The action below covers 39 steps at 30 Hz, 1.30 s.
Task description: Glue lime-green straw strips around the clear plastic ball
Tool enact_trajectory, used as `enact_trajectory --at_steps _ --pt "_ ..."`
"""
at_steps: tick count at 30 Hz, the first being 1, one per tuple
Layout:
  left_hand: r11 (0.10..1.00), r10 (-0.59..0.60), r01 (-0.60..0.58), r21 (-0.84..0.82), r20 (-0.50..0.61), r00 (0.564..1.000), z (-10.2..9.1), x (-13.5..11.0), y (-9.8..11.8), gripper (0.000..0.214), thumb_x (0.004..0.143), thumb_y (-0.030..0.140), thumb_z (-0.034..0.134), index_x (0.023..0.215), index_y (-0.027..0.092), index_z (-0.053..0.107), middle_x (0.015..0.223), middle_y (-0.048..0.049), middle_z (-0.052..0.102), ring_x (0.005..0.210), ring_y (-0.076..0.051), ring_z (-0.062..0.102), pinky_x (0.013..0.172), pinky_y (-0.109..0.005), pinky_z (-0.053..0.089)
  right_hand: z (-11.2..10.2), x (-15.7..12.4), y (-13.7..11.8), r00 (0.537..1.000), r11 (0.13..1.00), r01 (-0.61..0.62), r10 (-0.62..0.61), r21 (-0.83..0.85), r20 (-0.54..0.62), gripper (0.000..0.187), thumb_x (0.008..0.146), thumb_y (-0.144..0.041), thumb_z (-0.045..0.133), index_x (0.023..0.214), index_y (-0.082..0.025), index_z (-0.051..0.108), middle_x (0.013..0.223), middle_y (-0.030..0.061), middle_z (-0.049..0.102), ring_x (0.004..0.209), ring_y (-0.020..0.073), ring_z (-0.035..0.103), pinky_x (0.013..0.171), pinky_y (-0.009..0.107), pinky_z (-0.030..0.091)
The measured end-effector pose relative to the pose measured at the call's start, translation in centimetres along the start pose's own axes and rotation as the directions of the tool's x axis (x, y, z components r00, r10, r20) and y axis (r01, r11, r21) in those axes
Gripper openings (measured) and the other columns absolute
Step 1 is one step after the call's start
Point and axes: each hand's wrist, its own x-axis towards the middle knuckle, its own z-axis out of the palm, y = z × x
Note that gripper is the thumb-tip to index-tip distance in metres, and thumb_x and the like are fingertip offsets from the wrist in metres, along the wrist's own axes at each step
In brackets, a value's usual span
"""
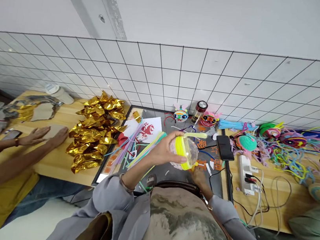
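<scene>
My left hand [160,151] is wrapped round a clear, rounded plastic container [192,151] and holds it tilted above the dark board [159,179]. A bright yellow pipe cleaner band [180,148] circles the container. My right hand [199,180] is low beside the container's right side, its fingers closed and partly hidden. A short yellow end [194,165] shows at those fingertips. Just behind the container lies a pale yellow strip [196,134]. Left of my left hand are bundled pastel pipe cleaners [124,149] and a white sheet with a red print [147,129].
Gold foil pieces [93,138] are heaped on the left, near a co-worker's hands [37,136]. A glass flask [200,110] stands at the back between decorated balls [181,116]. Right are a phone [225,148], a power strip [247,174] with loose cables, and tangled pipe cleaners [294,160].
</scene>
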Motion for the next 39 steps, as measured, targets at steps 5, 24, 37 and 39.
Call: enact_trajectory --at_steps 5,24,37,39 --pt "0.998 -0.019 0.017 0.068 0.028 0.999 0.4 0.0 0.6 0.081 0.051 0.042 0.093 0.12 0.02 0.057 0.114 -0.0064 0.064 0.104 -0.026 0.061 0.091 -0.035 0.049 -6.7 -2.4 -0.9 0.983 0.993 0.064 -0.045 0.102 -0.18 0.031 0.099 -0.036 0.064 0.122 -0.016 0.065 0.118 0.0077 0.069 0.102 0.0204 0.069 0.09 0.043 0.059" --pt "0.947 0.127 -0.14 0.289 0.063 0.99 1.1 -0.5 2.1 0.075 0.054 0.029 0.092 0.121 0.019 0.06 0.125 -0.0111 0.064 0.117 -0.031 0.061 0.106 -0.046 0.047 -21.1 -10.7 -11.2 0.563 0.595 0.779 -0.522 0.2 -0.64 0.015 0.097 -0.026 0.064 0.099 -0.024 0.078 0.096 0.0048 0.081 0.086 0.0197 0.076 0.077 0.032 0.061" --pt "0.976 0.137 -0.154 0.151 0.121 0.983 0.9 -0.2 1.9 0.076 0.055 0.034 0.094 0.121 0.021 0.06 0.128 -0.0107 0.063 0.121 -0.031 0.06 0.109 -0.045 0.046 -19.9 -10.8 -10.6 0.586 0.472 0.799 -0.473 0.372 -0.658 0.013 0.096 -0.026 0.065 0.099 -0.028 0.078 0.104 0.0042 0.082 0.102 0.0225 0.076 0.093 0.04 0.06" --pt "0.979 0.128 -0.145 0.144 0.124 0.984 0.9 -0.2 1.6 0.077 0.055 0.037 0.094 0.123 0.021 0.06 0.128 -0.0107 0.064 0.121 -0.031 0.06 0.108 -0.044 0.046 -19.7 -10.8 -10.5 0.591 0.483 0.795 -0.485 0.366 -0.644 0.012 0.096 -0.028 0.065 0.1 -0.027 0.077 0.105 0.0046 0.081 0.105 0.0233 0.075 0.095 0.042 0.059"
